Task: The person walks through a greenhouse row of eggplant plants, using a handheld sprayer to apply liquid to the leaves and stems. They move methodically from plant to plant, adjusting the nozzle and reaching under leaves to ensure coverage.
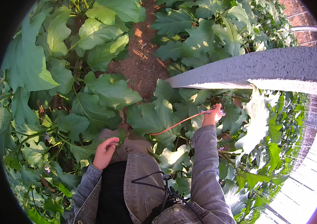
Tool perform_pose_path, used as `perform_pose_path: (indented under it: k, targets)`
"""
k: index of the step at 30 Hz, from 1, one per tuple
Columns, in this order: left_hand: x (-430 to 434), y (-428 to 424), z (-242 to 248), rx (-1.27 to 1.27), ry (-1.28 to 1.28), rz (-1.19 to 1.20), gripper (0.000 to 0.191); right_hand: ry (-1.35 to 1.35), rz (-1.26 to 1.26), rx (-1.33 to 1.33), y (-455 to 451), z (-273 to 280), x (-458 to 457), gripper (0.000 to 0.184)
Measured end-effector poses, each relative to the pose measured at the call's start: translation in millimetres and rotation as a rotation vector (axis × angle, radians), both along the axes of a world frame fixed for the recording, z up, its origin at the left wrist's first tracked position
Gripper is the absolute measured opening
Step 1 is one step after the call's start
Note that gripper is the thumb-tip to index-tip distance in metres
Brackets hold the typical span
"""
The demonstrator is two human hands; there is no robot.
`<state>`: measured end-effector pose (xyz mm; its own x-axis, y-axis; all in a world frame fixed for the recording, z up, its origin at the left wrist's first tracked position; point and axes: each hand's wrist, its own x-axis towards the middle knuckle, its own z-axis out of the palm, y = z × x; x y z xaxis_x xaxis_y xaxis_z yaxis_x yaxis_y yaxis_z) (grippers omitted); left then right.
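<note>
My right hand [215,113] reaches out among large lobed leaves on the right. It is closed around a small metal tool [221,112], most of which my fingers hide. A thin orange-red cord [176,124] runs from it leftward across an eggplant leaf [157,117]. Close to my body, my left hand [106,152] has its fingers curled and its thumb a little apart. Its fingertips are beside a small dark green leaf [122,135]; whether they grip it is unclear.
Eggplant plants [91,109] with a few purple flowers [47,136] crowd both sides. Between them runs a bare soil path [137,61]. A rough grey post or beam [248,68] juts in from the right, just beyond my right hand. Black drawcords [165,187] hang from my jacket.
</note>
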<state>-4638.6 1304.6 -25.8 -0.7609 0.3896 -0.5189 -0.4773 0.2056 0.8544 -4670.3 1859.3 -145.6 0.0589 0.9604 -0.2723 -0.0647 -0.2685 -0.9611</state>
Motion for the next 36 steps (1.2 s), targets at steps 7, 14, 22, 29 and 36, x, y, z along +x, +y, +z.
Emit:
perform_pose_path:
  k: [7,14,22,29,36]
  targets:
    - [3,0,-2,0.016,0.012,0.015,0.034,-0.028,0.007,-0.026,-2,9,-2,0.015]
    - [3,5,-3,0.013,0.025,0.015,0.030,0.041,0.019,-0.042,-6,15,8,0.021]
    - [-14,30,-5,0.070,0.098,0.021,0.029,0.252,0.158,-0.185,-64,73,48,0.026]
    - [-58,54,-12,0.109,0.141,-0.029,0.033,0.057,0.359,-0.376,-194,150,121,0.015]
    - [-151,91,-26,0.205,0.056,-0.114,0.033,-0.401,1.074,-0.193,-251,183,79,0.022]
